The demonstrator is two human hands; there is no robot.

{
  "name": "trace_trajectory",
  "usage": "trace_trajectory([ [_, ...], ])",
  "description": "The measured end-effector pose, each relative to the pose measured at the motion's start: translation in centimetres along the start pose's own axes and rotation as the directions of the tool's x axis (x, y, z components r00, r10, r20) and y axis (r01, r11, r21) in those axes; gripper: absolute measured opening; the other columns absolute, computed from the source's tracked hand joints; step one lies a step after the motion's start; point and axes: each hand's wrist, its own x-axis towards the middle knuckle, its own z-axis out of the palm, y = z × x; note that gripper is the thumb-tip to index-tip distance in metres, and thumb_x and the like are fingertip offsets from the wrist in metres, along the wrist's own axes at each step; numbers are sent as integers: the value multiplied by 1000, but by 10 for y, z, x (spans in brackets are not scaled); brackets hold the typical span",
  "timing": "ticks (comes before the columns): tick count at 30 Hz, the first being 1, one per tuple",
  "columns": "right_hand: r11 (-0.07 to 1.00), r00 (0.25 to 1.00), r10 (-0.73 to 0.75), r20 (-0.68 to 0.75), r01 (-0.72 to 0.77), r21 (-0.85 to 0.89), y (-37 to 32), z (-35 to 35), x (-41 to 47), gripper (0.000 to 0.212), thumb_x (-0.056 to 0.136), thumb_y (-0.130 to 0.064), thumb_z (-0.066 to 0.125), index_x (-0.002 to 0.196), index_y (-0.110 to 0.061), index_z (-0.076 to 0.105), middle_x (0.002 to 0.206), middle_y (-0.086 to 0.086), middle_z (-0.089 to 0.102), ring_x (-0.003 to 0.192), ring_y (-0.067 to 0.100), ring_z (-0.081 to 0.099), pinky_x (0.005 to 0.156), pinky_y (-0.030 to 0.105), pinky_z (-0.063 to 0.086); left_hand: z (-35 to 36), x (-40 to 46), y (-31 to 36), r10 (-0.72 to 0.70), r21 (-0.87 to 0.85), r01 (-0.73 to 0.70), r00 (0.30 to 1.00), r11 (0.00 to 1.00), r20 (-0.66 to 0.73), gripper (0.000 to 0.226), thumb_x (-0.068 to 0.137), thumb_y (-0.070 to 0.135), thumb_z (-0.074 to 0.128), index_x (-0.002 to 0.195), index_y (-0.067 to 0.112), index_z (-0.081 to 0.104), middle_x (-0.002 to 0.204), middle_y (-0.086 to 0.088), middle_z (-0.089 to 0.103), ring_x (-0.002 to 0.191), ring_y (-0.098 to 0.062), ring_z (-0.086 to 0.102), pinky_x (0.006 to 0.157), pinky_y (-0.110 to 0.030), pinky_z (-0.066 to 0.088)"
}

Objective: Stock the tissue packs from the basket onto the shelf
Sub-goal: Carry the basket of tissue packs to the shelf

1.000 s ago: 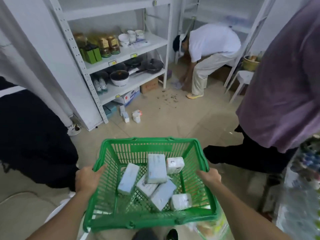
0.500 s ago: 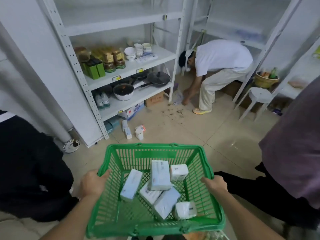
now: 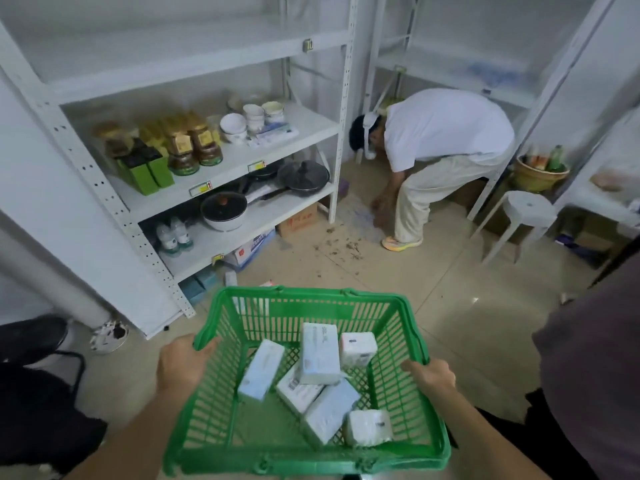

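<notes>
I carry a green plastic basket in front of me. My left hand grips its left rim and my right hand grips its right rim. Inside lie several tissue packs: long pale blue and white ones in the middle, a small square pack at the upper right and another at the lower right. The white metal shelf unit stands ahead on the left; its wide upper board is bare, while jars, bowls and pans fill the lower levels.
A person in a white shirt bends over by the corner, with dirt scattered on the floor nearby. A person in purple stands close on my right. A white stool, boxes under the shelf and small packs on the floor lie ahead.
The view has tilted up and moved toward the shelf; the basket stays held in both hands. The person in purple now takes up less of the right side.
</notes>
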Motion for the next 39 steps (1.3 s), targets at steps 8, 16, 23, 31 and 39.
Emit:
trace_trajectory([
  [8, 997, 998, -65, 23, 65, -34, -90, -7, 73, 33, 83, -39, 79, 95, -10, 71, 75, 5, 67, 65, 18, 63, 50, 25, 46, 16, 81, 48, 13, 94, -8, 999, 996, -50, 51, 93, 43, 70, 55, 10, 58, 50, -6, 60, 47, -22, 58, 46, -25, 39],
  [16, 996, 998, -63, 12, 63, -67, -192, 1, 152, 27, 85, -36, 78, 81, -14, 64, 74, 8, 67, 67, 21, 65, 62, 31, 54, 45, 188, 93, -58, 18, 59, 997, 998, -41, 52, 92, 45, 69, 52, 18, 51, 52, -6, 59, 50, -23, 58, 48, -28, 37],
  [23, 995, 997, -79, 1, 79, -66, -276, -10, 225, 29, 85, -35, 78, 93, -10, 67, 73, 6, 65, 65, 19, 62, 54, 27, 45, 58, 272, 157, -31, 72, 33, 999, 997, -30, 49, 94, 44, 68, 57, 13, 57, 54, -6, 62, 50, -21, 58, 49, -28, 37],
  [31, 991, 996, -77, 33, 80, -110, -354, -16, 330, 30, 83, -38, 79, 92, -13, 65, 70, 4, 64, 64, 18, 60, 60, 29, 47, 98, 360, 222, -53, 51, 56, 996, 997, -68, 51, 93, 41, 70, 52, 21, 47, 47, -4, 53, 47, -18, 55, 47, -26, 34],
  [39, 967, 981, -158, 113, 177, -182, -456, -25, 420, 33, 81, -40, 81, 93, -13, 69, 69, 2, 63, 62, 17, 59, 54, 28, 44, 124, 417, 257, -125, 30, 132, 979, 991, -163, 46, 91, 46, 72, 57, 18, 57, 45, -1, 54, 44, -19, 56, 46, -26, 38],
])
